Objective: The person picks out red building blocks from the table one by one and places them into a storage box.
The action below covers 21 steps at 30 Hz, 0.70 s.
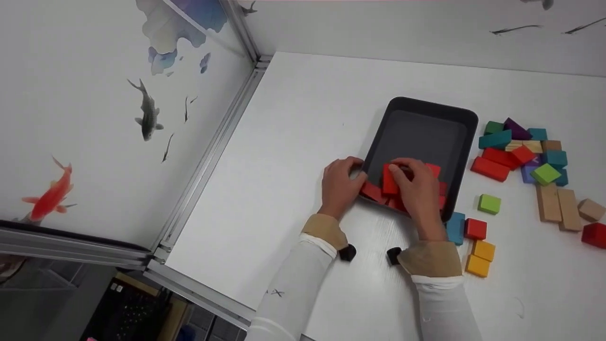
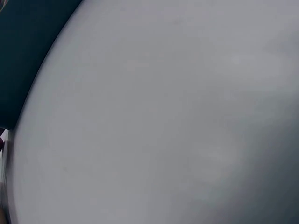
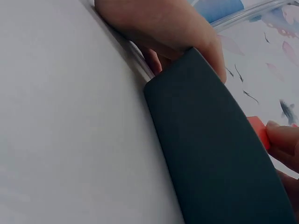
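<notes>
From here, the right hand (image 1: 419, 189) hides part of the red blocks (image 1: 372, 192) in the tray (image 1: 423, 137). The head view's edge crops an outlying block (image 1: 594, 235). The sleeve (image 1: 296, 270) scrawl (image 1: 276, 292) is too small to read.

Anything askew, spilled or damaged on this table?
Nothing looks spilled or damaged. Only untidy: the block pile right of the tray is jumbled, blocks at mixed angles, a lime-green one askew on others.

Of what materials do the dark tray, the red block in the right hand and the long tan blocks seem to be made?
Dark tray: coated metal or plastic; its smooth, matt, rounded shell suits either.
Red block: perhaps painted wood, from its even, opaque colour; no grain shows.
Long tan blocks: probably bare wood, given their pale brown, matt faces.
</notes>
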Available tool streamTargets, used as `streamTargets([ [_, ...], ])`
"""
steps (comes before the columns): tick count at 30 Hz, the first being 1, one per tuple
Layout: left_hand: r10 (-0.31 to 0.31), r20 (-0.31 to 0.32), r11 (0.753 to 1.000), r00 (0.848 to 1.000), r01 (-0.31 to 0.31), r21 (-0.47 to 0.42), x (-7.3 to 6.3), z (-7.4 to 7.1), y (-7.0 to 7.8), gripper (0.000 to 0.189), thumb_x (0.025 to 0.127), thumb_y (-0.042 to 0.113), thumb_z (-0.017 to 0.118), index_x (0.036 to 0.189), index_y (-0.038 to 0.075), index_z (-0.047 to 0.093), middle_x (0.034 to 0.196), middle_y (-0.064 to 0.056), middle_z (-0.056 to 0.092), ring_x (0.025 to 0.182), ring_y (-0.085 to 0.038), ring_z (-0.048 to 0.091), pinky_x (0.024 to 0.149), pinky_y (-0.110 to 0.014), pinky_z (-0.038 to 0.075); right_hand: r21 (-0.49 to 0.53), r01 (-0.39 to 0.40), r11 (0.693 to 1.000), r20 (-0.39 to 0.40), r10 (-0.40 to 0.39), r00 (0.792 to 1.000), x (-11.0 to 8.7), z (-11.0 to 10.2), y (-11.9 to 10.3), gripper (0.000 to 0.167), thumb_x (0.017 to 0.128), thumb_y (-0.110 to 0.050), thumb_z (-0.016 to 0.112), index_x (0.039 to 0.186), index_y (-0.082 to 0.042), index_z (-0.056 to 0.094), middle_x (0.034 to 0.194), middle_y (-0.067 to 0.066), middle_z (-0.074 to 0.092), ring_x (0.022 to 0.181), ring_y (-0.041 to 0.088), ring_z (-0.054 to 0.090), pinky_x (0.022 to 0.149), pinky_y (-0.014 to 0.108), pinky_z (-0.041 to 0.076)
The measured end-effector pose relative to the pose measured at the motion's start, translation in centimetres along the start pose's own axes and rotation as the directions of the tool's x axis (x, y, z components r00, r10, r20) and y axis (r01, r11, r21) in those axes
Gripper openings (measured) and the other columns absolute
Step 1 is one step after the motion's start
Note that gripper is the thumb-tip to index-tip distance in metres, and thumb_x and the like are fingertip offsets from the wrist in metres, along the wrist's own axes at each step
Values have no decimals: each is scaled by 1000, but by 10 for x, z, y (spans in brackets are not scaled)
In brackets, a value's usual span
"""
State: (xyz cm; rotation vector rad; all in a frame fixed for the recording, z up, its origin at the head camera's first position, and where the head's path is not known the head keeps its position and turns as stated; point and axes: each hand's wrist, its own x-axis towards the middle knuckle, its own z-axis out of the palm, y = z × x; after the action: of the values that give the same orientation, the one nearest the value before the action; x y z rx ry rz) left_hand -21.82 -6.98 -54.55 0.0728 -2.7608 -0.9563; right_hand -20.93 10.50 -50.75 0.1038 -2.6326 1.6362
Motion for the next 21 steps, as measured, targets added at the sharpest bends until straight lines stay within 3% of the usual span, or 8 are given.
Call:
streamTargets([
  [4,-4,4,1000,1000,4,-4,-1,1,1,24,77,29,56,100,26,63,96,16,59,95,-3,47,91,-23,30,-65,27,998,42,-24,999,-1,-2,2,40,87,-40,51,118,-14,57,117,5,54,107,21,45,89,41,36],
  [10,3,1,1000,1000,-3,-5,-1,-2,1,24,77,28,56,100,25,63,95,15,60,95,-4,48,92,-23,30,-130,-8,991,124,24,992,-2,-2,3,49,88,-40,48,129,-12,46,131,11,44,119,28,37,97,45,30],
  [14,9,4,1000,1000,-9,3,-2,-3,2,24,77,27,56,99,25,63,95,15,60,95,-4,48,92,-22,29,-169,-1,986,137,25,990,-2,-1,2,51,89,-40,48,130,-12,45,131,13,44,120,30,36,98,47,27],
  [21,19,10,1000,1000,-19,5,-2,-3,3,24,77,28,56,99,26,63,96,15,59,96,-4,48,94,-23,27,-280,93,955,126,-60,990,-3,0,3,48,89,-38,47,130,-13,47,123,18,50,113,35,41,94,52,22],
])
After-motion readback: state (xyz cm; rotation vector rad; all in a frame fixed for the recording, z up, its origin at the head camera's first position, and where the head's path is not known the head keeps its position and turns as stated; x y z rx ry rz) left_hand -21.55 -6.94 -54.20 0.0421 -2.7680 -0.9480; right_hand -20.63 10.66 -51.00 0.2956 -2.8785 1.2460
